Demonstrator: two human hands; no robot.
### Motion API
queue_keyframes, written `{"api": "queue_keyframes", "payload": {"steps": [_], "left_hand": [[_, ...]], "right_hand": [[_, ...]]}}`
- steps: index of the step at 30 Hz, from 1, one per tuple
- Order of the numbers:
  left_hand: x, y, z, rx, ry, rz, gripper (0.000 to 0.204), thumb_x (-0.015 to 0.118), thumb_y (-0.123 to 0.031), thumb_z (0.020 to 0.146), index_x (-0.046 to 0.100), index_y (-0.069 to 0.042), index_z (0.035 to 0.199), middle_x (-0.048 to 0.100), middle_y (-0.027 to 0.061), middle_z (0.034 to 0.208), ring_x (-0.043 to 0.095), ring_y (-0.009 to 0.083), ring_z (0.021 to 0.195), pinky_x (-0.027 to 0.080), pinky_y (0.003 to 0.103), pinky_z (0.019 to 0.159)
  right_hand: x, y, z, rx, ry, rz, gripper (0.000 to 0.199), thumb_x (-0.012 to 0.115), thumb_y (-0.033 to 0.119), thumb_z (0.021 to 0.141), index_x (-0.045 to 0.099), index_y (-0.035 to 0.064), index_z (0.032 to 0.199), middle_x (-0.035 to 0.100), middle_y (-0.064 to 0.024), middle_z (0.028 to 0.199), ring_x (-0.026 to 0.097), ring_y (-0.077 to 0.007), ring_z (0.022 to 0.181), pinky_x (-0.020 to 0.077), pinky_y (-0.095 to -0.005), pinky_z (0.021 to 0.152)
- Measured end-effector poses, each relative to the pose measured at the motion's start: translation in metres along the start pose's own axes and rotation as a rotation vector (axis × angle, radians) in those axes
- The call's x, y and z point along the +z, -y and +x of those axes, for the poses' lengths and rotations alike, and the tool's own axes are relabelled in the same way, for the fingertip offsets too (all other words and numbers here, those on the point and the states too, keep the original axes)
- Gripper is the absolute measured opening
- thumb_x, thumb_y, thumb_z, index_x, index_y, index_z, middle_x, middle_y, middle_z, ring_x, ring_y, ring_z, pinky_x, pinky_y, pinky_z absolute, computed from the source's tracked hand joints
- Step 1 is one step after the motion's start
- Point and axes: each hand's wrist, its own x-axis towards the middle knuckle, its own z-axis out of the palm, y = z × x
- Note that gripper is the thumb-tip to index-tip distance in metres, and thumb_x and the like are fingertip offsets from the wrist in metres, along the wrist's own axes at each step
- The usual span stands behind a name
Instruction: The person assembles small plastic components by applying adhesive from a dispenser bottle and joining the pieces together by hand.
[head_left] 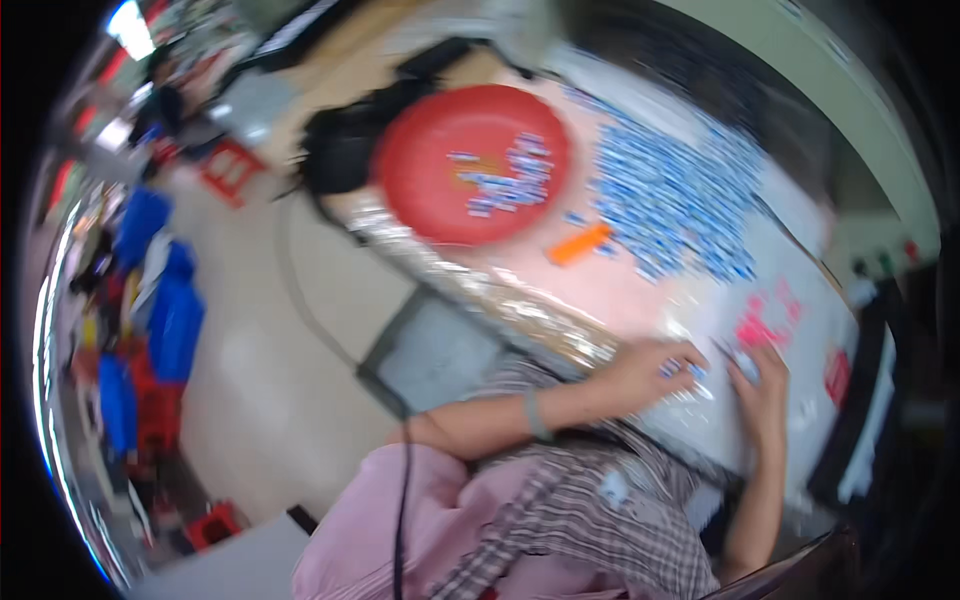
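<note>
The picture is blurred by movement, so small details are not sure. The left hand (655,368) lies flat near the front edge of the bench (700,290), fingers bent down on a few small blue-and-white pieces (683,371), which look like little tags or packets. It seems to press or gather them against the surface, so they do not slide away. Whether it pinches one of them, I cannot tell.

The right hand (765,385) rests just beside it, the fingers loosely together and pointing up the bench, with the fingertips near a small pale piece (745,367). If it really holds this piece is not clear.

Further up the bench, well apart from both hands, a big spread of the same blue-and-white pieces (680,200) covers the surface, probably laid flat so that each can be seen and taken one by one. An orange, bar-shaped tool (580,243) lies between this spread and a round red tray (420,190), which holds a smaller group of pieces, kept apart from the rest. Some pink marks or stickers (765,320) are just above the hands.
</note>
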Motion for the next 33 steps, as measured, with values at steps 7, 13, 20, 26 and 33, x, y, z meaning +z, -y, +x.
{"api": "queue_keyframes", "payload": {"steps": [7,13,20,26,33], "left_hand": [[-0.009,-0.004,0.003,-0.116,0.053,-0.072,0.021,0.065,-0.005,0.090,0.065,-0.004,0.110,0.063,0.0004,0.082,0.059,0.0054,0.078,0.047,0.022,0.066],[0.001,-0.006,0.007,-0.097,0.062,-0.102,0.021,0.065,-0.005,0.090,0.064,-0.003,0.112,0.063,-0.0006,0.081,0.052,0.0044,0.074,0.044,0.021,0.066],[0.002,-0.007,0.004,-0.110,0.057,-0.058,0.021,0.066,-0.006,0.090,0.065,-0.004,0.111,0.068,0.0007,0.085,0.052,0.0051,0.078,0.045,0.022,0.071],[-0.001,-0.006,0.006,-0.114,0.072,-0.073,0.021,0.065,-0.007,0.090,0.064,-0.003,0.112,0.068,0.0017,0.086,0.056,0.0059,0.080,0.046,0.023,0.073],[0.000,-0.004,0.004,-0.107,0.069,-0.130,0.021,0.065,-0.005,0.091,0.064,-0.002,0.111,0.065,0.0026,0.087,0.058,0.0067,0.081,0.047,0.022,0.074]], "right_hand": [[0.004,-0.004,0.003,0.141,-0.063,0.193,0.020,0.072,0.003,0.076,0.066,-0.0014,0.095,0.065,-0.0120,0.088,0.064,-0.0247,0.081,0.0486,-0.0313,0.076],[0.006,-0.009,-0.009,0.150,-0.106,0.167,0.015,0.071,0.002,0.077,0.068,-0.0009,0.091,0.065,-0.0116,0.085,0.065,-0.0249,0.076,0.0493,-0.0317,0.071],[0.011,-0.003,-0.011,0.128,-0.130,0.045,0.016,0.074,0.007,0.077,0.068,-0.0003,0.090,0.066,-0.0127,0.086,0.066,-0.0302,0.077,0.0507,-0.0362,0.070],[0.013,-0.001,-0.001,0.116,-0.106,0.002,0.018,0.074,0.007,0.076,0.066,-0.0015,0.090,0.066,-0.0137,0.086,0.065,-0.0314,0.077,0.0507,-0.0370,0.070],[0.014,0.002,-0.002,0.090,-0.091,-0.041,0.019,0.073,0.007,0.075,0.065,-0.0013,0.090,0.066,-0.0147,0.087,0.065,-0.0333,0.079,0.0511,-0.0378,0.071]]}}
